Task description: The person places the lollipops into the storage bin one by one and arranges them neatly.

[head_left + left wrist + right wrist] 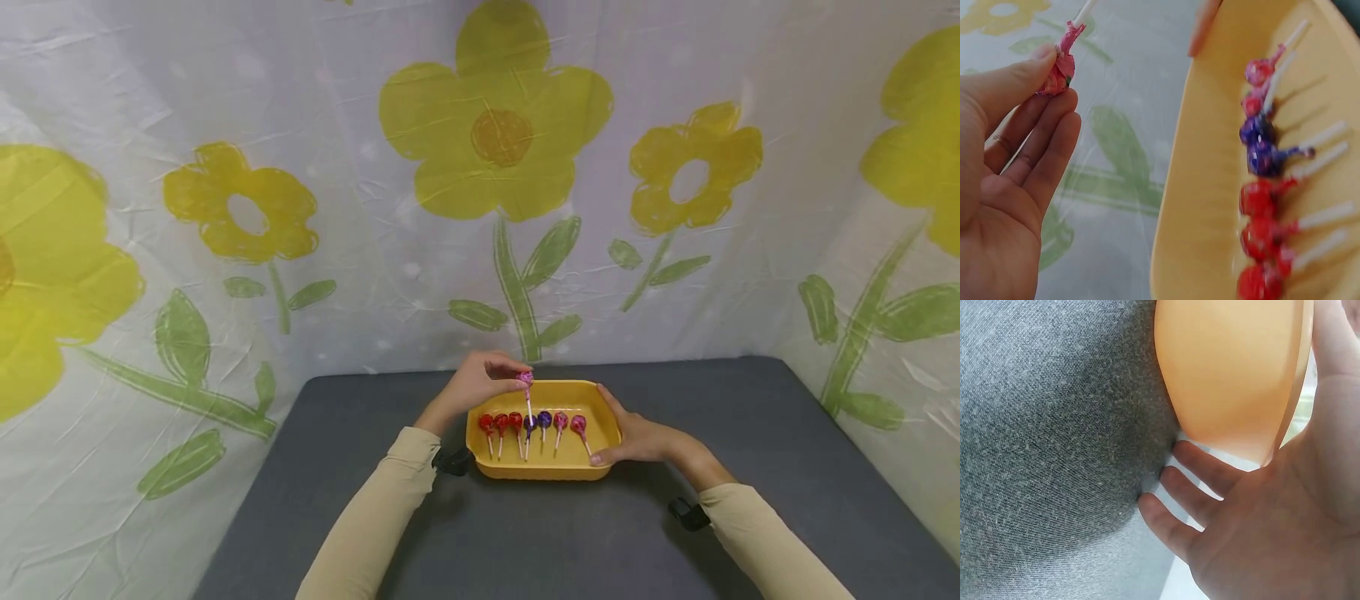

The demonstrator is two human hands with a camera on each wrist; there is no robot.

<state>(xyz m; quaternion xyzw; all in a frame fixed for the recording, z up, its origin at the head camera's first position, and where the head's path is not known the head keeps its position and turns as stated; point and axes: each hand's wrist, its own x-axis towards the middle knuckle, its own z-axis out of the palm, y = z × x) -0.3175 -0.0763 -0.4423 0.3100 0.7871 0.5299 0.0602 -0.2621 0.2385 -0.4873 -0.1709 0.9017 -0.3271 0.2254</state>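
Observation:
A pink-wrapped lollipop (526, 379) is pinched by its head between the thumb and fingers of my left hand (480, 381). Its white stick points down over the yellow tray (543, 472), overlapping a purple lollipop in the head view. Inside the tray several lollipops lie in a row: three red ones (1261, 237) at the left, two purple ones (1263, 158) in the middle, two pink ones (579, 425) at the right. My right hand (637, 437) holds the tray's right end, thumb over the near rim. In the right wrist view its other fingers (1169, 519) reach low beside the tray's outer wall.
The tray stands on a dark grey cloth-covered table (525, 542). Close behind the table's far edge hangs a pale curtain (360, 292) printed with yellow flowers. Black bands (453, 461) sit at both wrists, below beige sleeves.

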